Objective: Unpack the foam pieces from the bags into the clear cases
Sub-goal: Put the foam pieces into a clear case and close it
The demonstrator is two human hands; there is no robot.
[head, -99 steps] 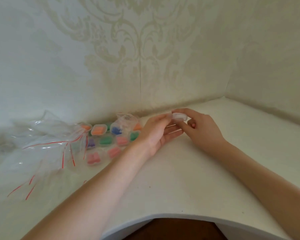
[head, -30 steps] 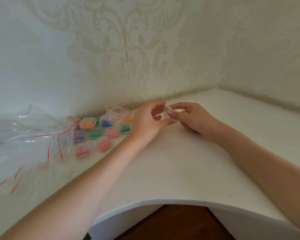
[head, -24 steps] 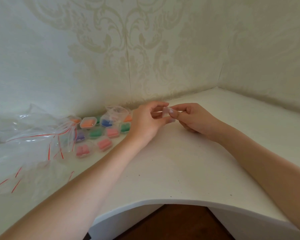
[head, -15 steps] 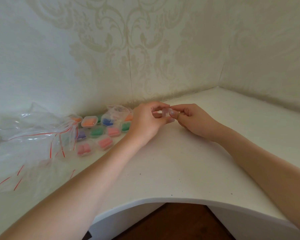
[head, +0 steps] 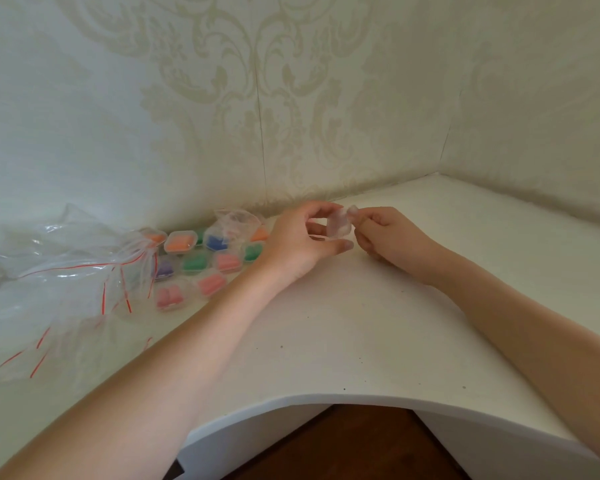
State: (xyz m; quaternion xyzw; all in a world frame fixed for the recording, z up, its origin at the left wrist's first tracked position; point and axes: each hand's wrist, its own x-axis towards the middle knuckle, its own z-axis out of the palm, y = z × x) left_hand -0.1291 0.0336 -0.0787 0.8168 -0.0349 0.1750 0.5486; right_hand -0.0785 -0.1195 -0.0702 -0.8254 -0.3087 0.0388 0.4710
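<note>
A small clear case [head: 340, 225] hangs just above the white table, near the back wall. My left hand [head: 298, 239] pinches it between thumb and fingers from the left. My right hand [head: 392, 239] holds its right edge with curled fingers. I cannot tell whether the case has foam inside. Left of my hands lie several clear cases with foam pieces: orange [head: 180, 241], blue [head: 217, 241], green [head: 194, 263], purple [head: 164, 269] and pink [head: 168, 297]. A small clear bag [head: 236, 221] sits on top of them.
A heap of clear zip bags with red strips [head: 66, 282] covers the table's left side. The patterned walls meet in a corner at the back right. The white table [head: 361, 323] has a curved cut-out front edge over a dark wooden floor.
The clear case has tilted up between my fingertips, and both hands have stayed close together by the wall. The view shifted slightly.
</note>
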